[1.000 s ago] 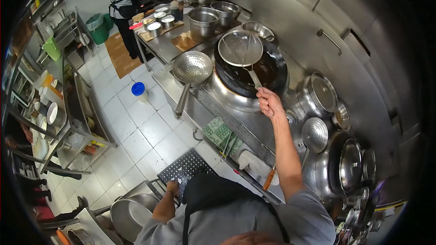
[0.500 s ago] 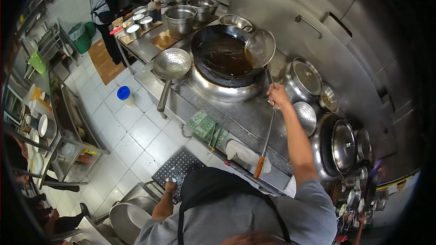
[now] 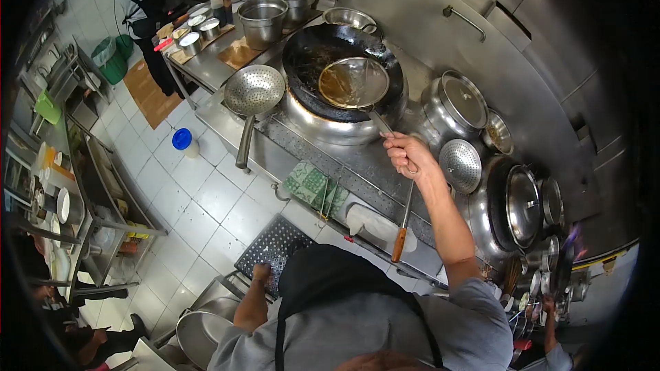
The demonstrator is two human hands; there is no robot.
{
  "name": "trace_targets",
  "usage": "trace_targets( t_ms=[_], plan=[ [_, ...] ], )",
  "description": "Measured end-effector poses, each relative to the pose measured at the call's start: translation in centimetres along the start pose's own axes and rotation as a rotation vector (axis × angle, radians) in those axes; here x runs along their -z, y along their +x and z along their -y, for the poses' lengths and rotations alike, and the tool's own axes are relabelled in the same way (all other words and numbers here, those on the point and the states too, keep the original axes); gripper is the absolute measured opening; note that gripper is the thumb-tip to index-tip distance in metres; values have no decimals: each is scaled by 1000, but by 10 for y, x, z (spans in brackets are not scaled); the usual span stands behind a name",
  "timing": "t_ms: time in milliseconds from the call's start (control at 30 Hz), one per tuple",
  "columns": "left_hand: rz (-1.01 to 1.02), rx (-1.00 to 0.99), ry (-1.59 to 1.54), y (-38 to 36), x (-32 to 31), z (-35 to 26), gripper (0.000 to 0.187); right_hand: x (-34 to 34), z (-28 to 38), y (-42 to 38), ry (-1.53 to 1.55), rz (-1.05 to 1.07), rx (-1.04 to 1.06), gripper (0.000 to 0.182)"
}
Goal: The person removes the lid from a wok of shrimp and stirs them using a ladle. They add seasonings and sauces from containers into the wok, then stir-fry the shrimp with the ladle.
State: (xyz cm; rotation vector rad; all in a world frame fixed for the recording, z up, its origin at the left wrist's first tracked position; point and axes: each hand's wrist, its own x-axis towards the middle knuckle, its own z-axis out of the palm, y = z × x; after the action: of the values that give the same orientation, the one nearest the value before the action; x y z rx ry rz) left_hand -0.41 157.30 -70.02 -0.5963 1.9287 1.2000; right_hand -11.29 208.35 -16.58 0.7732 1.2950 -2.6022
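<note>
Perforated ladle [image 3: 254,91] beside wok [image 3: 300,55], green cloth [image 3: 315,187]

Mesh strainer [image 3: 353,83] in right hand [image 3: 408,156] over dark wok [image 3: 306,55], left hand [image 3: 261,273] well apart

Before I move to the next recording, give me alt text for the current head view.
A person's right hand grips a round fine-mesh metal strainer over a round black metal wok. The left hand hangs beside a black cloth apron; a perforated steel ladle lies left of the wok.

cam: head-worn | faces: forward, down | field: wide | range: wok [image 3: 330,45] near, above frame centre
</note>
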Motion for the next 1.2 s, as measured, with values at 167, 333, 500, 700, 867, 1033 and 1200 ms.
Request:
trace_targets(
  t_ms=[167,333,500,700,867,1033,1200],
  plan=[
    [95,41,-95,14,6,-16,28,7,-12,8,147,110,-39,21],
    [69,29,-32,30,0,-18,27,11,-7,11,5,62,111,24],
    [74,107,-209,6,20,-37,24,13,23,37,-506,-328,442,20],
    [158,15,-246,4,42,18,17,53,29,86,-777,-561,478,22],
    [172,53,45,-21,50,38,19,55,15,101,-413,-254,243,20],
    [215,51,132,-26,48,29,20,27,-6,116,-247,-73,167,17],
    [208,113,-153,1,50,-14,22,-14,-15,114,-79,-4,127,19]
  ],
)
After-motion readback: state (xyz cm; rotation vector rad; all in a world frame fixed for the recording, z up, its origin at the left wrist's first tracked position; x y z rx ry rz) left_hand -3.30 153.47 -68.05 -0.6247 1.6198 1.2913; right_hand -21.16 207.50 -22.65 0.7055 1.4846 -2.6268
